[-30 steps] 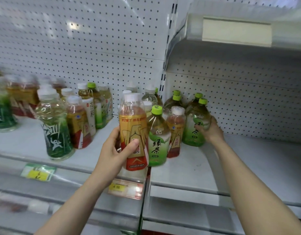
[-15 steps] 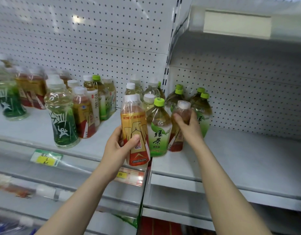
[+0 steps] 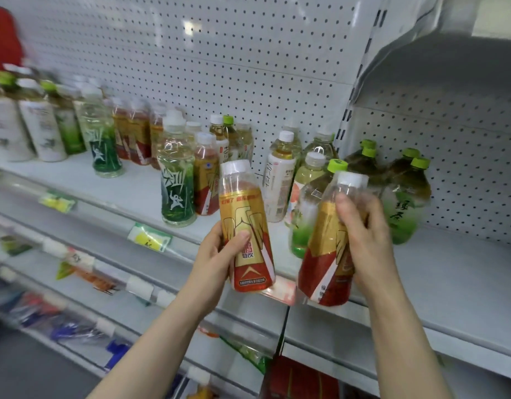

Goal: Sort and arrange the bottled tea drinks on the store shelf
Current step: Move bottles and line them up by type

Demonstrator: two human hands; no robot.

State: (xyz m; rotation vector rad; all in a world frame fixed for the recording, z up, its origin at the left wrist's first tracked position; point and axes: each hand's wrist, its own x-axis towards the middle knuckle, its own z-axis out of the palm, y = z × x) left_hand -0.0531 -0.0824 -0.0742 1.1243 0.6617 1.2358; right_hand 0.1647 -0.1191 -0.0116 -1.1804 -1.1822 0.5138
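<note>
My left hand grips a gold-and-red labelled bottle with a white cap, held upright in front of the shelf edge. My right hand grips a second bottle of the same gold-and-red kind, tilted and lifted off the shelf. Behind it stands a green tea bottle with a lime cap. Several round green tea bottles cluster to the right. On the white shelf to the left stand a clear bottle with a green label, another gold-and-red bottle and a white-labelled bottle.
More bottles line the shelf at far left, blurred. Price tags hang on the shelf's front rail. A perforated white back panel rises behind. An upper shelf juts out at top right. Lower shelves hold blurred goods.
My right hand has lifted the gold-and-red bottle off the shelf and brought it toward me. The view has swung left, showing more of the left shelf. My left hand keeps its bottle.
</note>
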